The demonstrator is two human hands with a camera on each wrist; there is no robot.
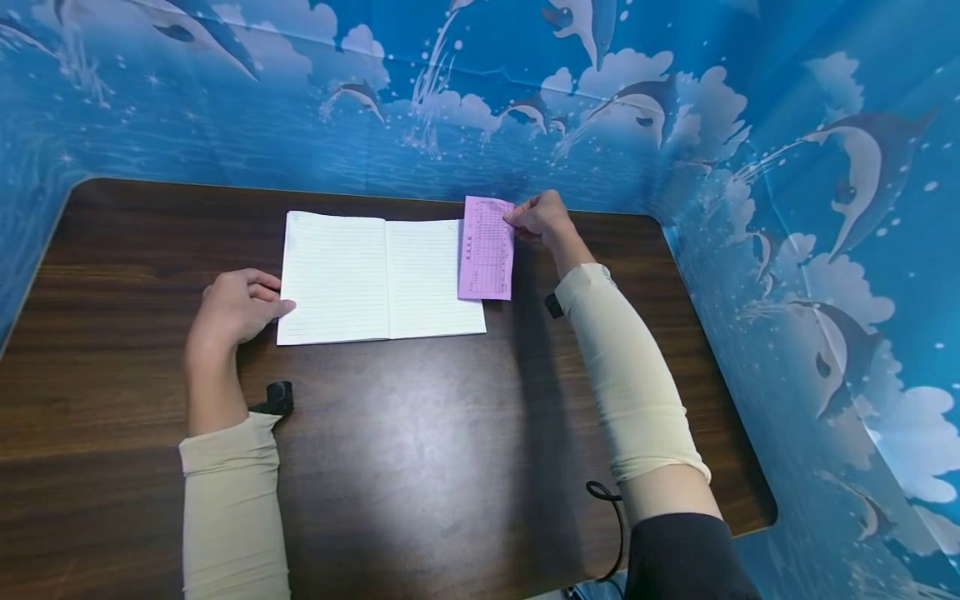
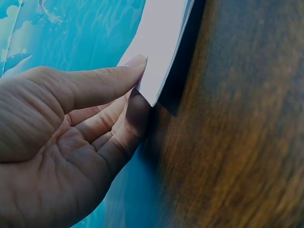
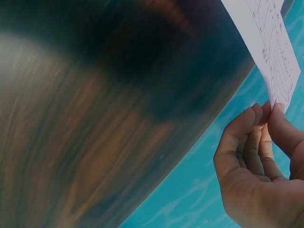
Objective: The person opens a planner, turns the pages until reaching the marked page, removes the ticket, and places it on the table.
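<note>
An open lined notebook (image 1: 337, 279) lies on the dark wooden table, its blank ruled pages facing up. At its left edge my left hand (image 1: 236, 307) pinches the pages between thumb and fingers; the left wrist view shows the thumb of that hand (image 2: 71, 118) on top of the notebook's corner (image 2: 161, 52). A pink printed slip (image 1: 486, 250) with a table of rows stands over the right page's outer edge. My right hand (image 1: 542, 221) pinches the slip's upper right corner. In the right wrist view, thumb and forefinger of that hand (image 3: 261, 156) grip the slip (image 3: 270, 52).
The brown table (image 1: 420, 433) has rounded corners. A blue curtain (image 1: 285, 100) printed with dolphins hangs behind it and along the right. A black cable (image 1: 618, 533) runs over the front edge by the right arm.
</note>
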